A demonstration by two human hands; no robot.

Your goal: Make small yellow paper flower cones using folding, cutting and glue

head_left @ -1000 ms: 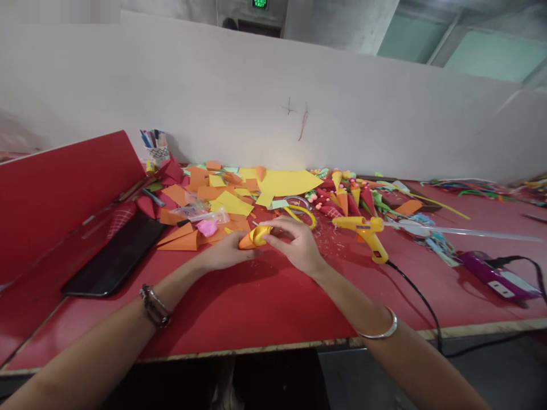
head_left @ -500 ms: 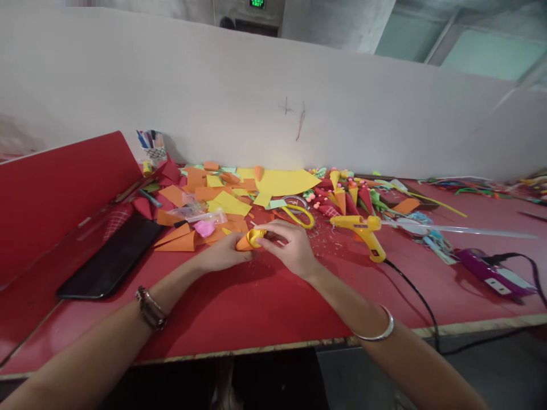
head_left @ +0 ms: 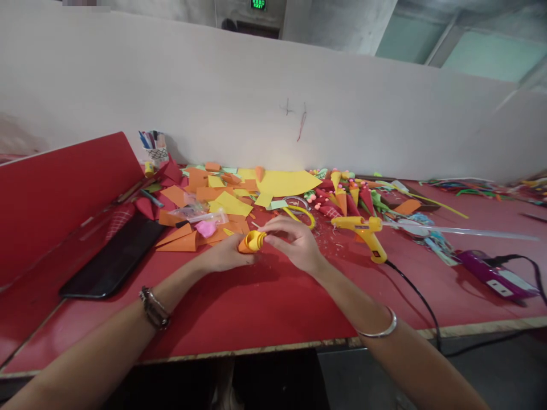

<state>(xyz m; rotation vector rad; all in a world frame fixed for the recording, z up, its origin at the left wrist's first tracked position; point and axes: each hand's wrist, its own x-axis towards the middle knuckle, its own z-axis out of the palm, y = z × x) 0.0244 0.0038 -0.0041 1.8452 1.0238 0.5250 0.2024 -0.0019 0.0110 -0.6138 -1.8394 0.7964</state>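
My left hand is closed around a small orange paper cone just above the red table. Yellow paper is curled inside the cone's mouth, which faces right. The fingers of my right hand pinch the right edge of that yellow paper. A thin pale tip shows by these fingers, too small to name. To the right lies a yellow hot glue gun with a long clear glue stick in its back.
A black phone lies at left beside a red board. Orange and yellow paper scraps, scissors with yellow handles and finished small cones cover the back. A purple power strip and its cord sit at right.
My right fingers have shifted slightly right along the yellow paper, and its rolled opening shows more. The left hand keeps its hold on the cone.
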